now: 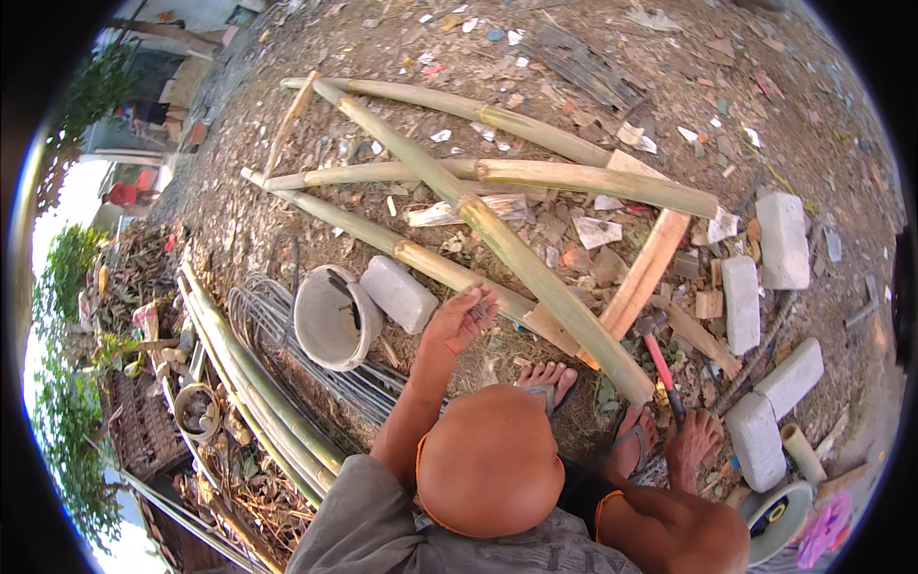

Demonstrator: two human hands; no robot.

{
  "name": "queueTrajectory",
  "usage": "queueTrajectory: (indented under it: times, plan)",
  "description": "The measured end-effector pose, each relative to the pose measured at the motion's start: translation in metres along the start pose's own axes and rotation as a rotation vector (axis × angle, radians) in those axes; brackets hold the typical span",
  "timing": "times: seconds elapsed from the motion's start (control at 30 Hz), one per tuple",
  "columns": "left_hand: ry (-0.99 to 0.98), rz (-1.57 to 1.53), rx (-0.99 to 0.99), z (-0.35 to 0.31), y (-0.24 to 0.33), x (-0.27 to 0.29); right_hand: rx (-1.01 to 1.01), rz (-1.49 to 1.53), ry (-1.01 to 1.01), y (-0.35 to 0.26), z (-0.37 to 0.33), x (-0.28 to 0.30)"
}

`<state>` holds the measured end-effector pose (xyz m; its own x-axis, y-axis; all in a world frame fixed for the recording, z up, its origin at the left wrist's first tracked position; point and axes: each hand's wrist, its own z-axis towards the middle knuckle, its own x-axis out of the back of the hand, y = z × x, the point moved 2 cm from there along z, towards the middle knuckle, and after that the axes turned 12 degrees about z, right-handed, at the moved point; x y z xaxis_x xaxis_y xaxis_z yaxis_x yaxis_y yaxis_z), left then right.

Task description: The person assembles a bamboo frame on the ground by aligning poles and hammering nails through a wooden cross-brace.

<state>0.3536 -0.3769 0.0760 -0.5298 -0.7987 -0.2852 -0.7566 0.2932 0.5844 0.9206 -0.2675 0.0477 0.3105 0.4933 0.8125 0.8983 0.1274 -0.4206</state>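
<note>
Bamboo poles point(593, 182) are lying crossed on the ground point(574, 421), ahead of the person; one slanting pole point(550, 289) is running over the others, its near end stopping by the right foot point(631, 442). Left hand point(461, 318) is hovering near the poles, fingers curling inward; something greyish is showing among them, too small to identify. Right hand point(694, 445) is resting at the dark grip of a red hammer point(660, 364); cannot tell whether its fingers are closing on it. A concrete block point(400, 295) is lying between left hand and grey bucket point(308, 330), steel rods point(359, 385) behind. More blocks point(742, 304) are crowding the right side. Grey bucket is holding dark objects; pale bucket point(798, 507), lower right, something yellow and black; round pot point(183, 409), left, greyish lumps.
</note>
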Motion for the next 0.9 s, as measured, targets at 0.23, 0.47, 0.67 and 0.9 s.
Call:
queueTrajectory:
  times: [0.23,0.47,0.67,0.9]
  plan:
    - [-0.265,-0.095,-0.004,-0.009,0.036,-0.057,0.057,0.164,-0.045,-0.016,0.031,0.014]
    - [-0.262,-0.077,0.015,0.006,0.044,-0.091,-0.048,0.374,-0.101,0.002,0.033,0.044]
    - [-0.268,-0.111,-0.05,-0.006,0.045,-0.057,-0.103,0.586,-0.154,-0.023,0.024,0.035]
    - [-0.229,-0.021,-0.051,0.007,0.046,-0.082,-0.247,0.622,-0.167,-0.024,-0.001,0.045]
